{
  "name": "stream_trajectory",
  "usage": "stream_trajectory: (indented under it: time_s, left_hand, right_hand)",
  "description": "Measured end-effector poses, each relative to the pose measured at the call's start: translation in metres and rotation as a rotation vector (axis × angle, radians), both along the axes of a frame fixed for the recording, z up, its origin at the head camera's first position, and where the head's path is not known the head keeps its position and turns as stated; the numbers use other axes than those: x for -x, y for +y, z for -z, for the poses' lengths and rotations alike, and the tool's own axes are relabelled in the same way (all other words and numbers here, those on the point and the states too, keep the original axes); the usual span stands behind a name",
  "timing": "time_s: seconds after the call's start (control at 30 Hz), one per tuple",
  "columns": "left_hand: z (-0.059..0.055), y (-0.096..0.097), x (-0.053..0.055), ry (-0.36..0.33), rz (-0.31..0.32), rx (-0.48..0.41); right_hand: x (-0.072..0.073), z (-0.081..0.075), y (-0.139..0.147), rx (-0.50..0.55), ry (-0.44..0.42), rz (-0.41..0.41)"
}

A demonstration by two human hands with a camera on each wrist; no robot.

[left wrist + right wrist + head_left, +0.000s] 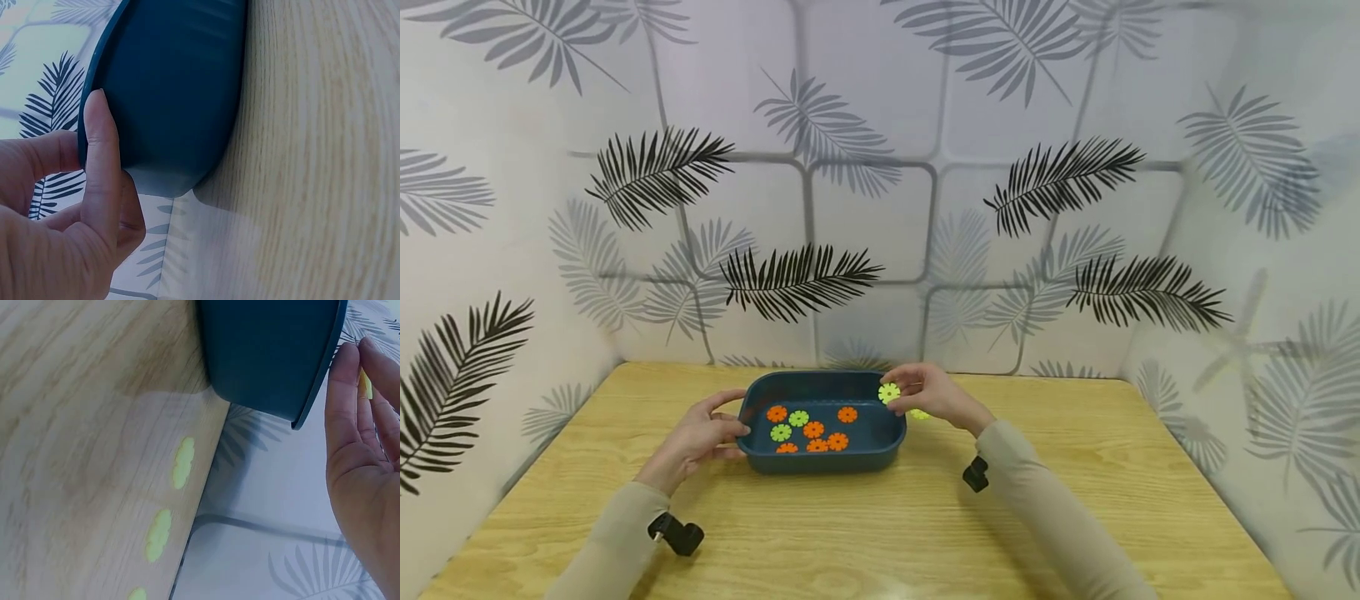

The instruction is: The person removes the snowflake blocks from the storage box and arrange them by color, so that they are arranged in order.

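A dark blue rectangular basin (827,462) stands on the table with several orange notched plastic discs (813,429) and two yellow-green ones (781,432) lying inside. My left hand (703,433) grips the basin's left rim, as the left wrist view also shows with fingers on both sides of the wall (169,81). Above the basin's right end, my right hand (936,396) pinches a yellow-green notched disc (889,393) between thumb and fingertips. In the right wrist view that disc (365,384) is mostly hidden by the fingers.
On the wooden table (865,533), right of the basin, lie three yellow-green discs (183,462) in a row; the head view shows only part of one (919,414) past my right hand. A leaf-patterned wall covering (872,225) rises behind the table's far edge.
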State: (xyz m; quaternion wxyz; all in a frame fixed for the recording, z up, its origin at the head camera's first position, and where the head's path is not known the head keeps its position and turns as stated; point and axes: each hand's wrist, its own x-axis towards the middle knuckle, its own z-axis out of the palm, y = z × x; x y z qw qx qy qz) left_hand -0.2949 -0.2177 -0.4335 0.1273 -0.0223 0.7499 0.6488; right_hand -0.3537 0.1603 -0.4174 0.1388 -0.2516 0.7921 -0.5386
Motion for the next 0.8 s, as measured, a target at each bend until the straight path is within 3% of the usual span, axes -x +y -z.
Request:
stream_trajectory:
  time_s: [0.3, 0.8]
  left_hand:
    - [0.0, 0.0, -0.001, 0.007, -0.001, -0.005]
    - [-0.001, 0.0, -0.001, -0.009, -0.005, 0.0]
  right_hand:
    - [0.003, 0.004, 0.017, 0.01, 0.011, -0.004]
    - [0.008, 0.008, 0.048, -0.011, -0.002, 0.082]
